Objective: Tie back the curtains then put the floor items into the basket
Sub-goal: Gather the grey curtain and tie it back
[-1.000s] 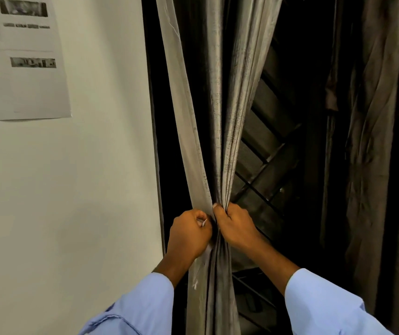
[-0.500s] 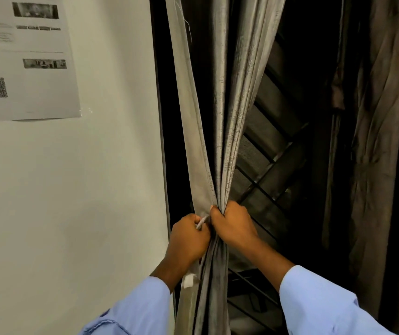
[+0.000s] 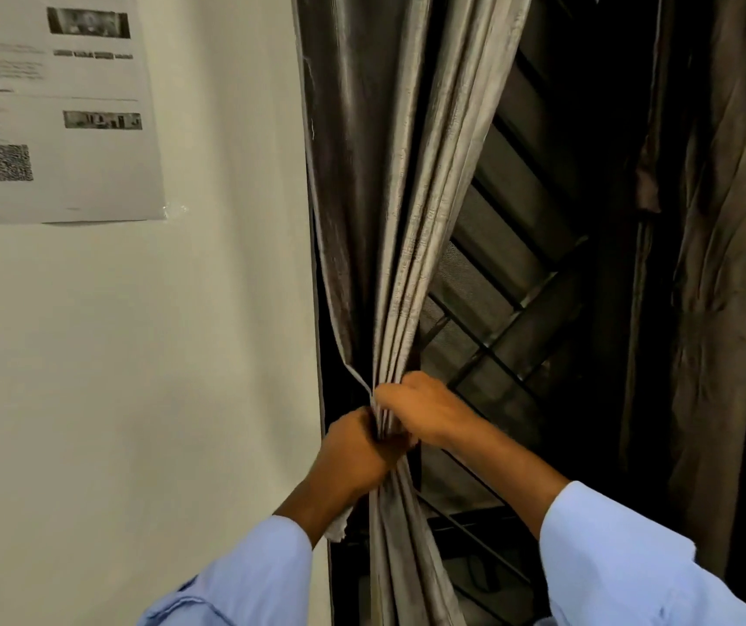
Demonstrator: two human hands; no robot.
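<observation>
A grey-brown curtain (image 3: 400, 210) hangs beside the white wall and is gathered into a tight bunch at waist height. My left hand (image 3: 355, 449) is closed around the bunch from the left, with a pale strip of tie-back (image 3: 338, 528) dangling below the wrist. My right hand (image 3: 423, 411) grips the same bunch from the right, just above the left hand, the two touching. A second, darker curtain (image 3: 714, 264) hangs loose on the far right.
A dark window grille (image 3: 511, 282) with slanted bars shows behind the gathered curtain. A printed paper sheet (image 3: 63, 106) with a QR code is stuck on the white wall (image 3: 136, 377) at upper left. No floor items or basket are in view.
My right hand has shifted up and over the left hand on the bunch. The left hand has moved a little lower, and the view has drifted right.
</observation>
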